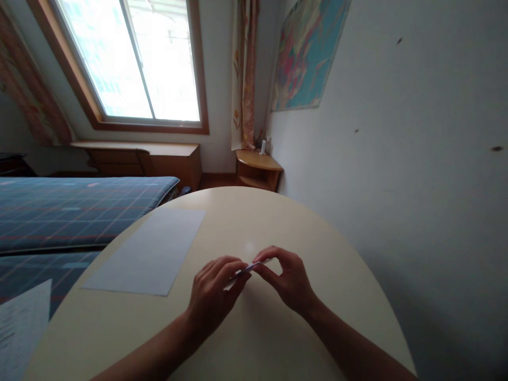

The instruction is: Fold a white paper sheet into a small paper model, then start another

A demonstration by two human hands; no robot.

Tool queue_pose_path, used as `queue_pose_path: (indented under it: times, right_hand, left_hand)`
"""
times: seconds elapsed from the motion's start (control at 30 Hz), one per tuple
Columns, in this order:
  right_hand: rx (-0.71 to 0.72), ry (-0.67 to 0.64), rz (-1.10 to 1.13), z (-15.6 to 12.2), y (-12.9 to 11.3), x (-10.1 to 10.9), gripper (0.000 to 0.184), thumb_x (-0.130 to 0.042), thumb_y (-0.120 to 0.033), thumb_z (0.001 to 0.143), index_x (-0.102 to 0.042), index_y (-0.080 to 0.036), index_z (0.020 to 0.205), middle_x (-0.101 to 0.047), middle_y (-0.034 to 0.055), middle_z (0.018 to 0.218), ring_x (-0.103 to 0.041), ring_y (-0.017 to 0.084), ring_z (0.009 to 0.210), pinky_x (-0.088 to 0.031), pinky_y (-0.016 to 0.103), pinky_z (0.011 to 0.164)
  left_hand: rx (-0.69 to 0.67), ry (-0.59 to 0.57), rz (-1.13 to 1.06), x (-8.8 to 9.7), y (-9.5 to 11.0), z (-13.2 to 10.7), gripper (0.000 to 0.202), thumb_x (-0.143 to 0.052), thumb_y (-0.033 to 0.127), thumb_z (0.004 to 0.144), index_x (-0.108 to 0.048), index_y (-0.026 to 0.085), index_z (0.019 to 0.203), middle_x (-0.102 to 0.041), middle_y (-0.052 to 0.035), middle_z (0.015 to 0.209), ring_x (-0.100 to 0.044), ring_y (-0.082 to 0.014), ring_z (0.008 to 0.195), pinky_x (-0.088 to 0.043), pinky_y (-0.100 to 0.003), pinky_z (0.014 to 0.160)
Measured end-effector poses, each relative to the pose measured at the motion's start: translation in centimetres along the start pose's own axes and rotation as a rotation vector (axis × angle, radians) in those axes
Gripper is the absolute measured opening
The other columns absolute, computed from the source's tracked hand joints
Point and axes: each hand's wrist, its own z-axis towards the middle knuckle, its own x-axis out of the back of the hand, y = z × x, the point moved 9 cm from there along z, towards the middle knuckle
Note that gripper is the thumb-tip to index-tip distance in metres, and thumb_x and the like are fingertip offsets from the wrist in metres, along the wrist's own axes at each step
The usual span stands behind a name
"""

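Note:
Between my two hands is a small, thin, flat piece, light in colour and seen nearly edge-on (249,268); it looks like folded paper or card, but I cannot make out which. My left hand (216,288) pinches its left end between thumb and fingers. At the other end, my right hand (286,275) has thumb and forefinger closed on it. Both hands are held just over the round cream table (254,222). A large white sheet of paper (148,254) lies flat on the table, left of my hands and apart from them.
A bed with a blue plaid mattress (79,211) stands beyond the table's left edge. Printed paper (26,323) lies at the lower left. A white wall (405,185) runs along the right, with a corner shelf (260,160) and a desk (174,151) at the back.

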Motion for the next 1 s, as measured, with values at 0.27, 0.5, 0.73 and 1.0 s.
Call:
queue_pose_path:
  times: [0.27, 0.5, 0.73, 1.0]
  right_hand:
    - [-0.069, -0.014, 0.172, -0.2, -0.1, -0.1, 0.011, -0.074, -0.031, 0.082, -0.07, -0.021, 0.08, -0.071, 0.0021, 0.079, -0.064, 0.018, 0.076, -0.05, 0.029, 0.071]
    - [-0.167, -0.005, 0.183, -0.4, 0.8, -0.1, 0.019, -0.072, -0.039, 0.082, -0.071, -0.02, 0.076, -0.07, 0.0024, 0.075, -0.062, 0.018, 0.074, -0.049, 0.029, 0.069]
    - [-0.234, 0.012, 0.254, 0.5, 3.2, 0.1, 0.045, -0.065, -0.049, 0.085, -0.058, -0.023, 0.121, -0.063, 0.0115, 0.124, -0.062, 0.024, 0.106, -0.053, 0.037, 0.086]
    - [-0.383, -0.099, 0.374, 0.0, 5.9, -2.1, 0.046, -0.079, -0.037, 0.072, -0.06, -0.018, 0.11, -0.072, 0.0063, 0.099, -0.069, 0.022, 0.085, -0.056, 0.033, 0.075]
  left_hand:
    - [0.164, -0.017, -0.192, -0.1, -0.3, -0.3, 0.006, -0.056, 0.019, 0.093, -0.058, 0.021, 0.088, -0.067, -0.0013, 0.08, -0.063, -0.012, 0.069, -0.048, -0.021, 0.061]
    - [0.385, -0.087, -0.325, -0.6, -1.0, -0.2, 0.019, -0.056, 0.026, 0.092, -0.061, 0.019, 0.075, -0.065, -0.0001, 0.068, -0.058, -0.0115, 0.058, -0.044, -0.02, 0.052]
    - [0.75, 0.084, -0.613, -0.9, -5.0, -1.3, 0.028, -0.067, 0.045, 0.082, -0.065, 0.017, 0.078, -0.068, -0.0014, 0.067, -0.062, -0.014, 0.056, -0.047, -0.021, 0.048]
    - [0.826, 0.222, -0.821, -1.4, -8.4, -1.6, 0.035, -0.075, 0.046, 0.075, -0.059, 0.016, 0.085, -0.073, -0.0035, 0.079, -0.069, -0.0185, 0.07, -0.056, -0.028, 0.059]
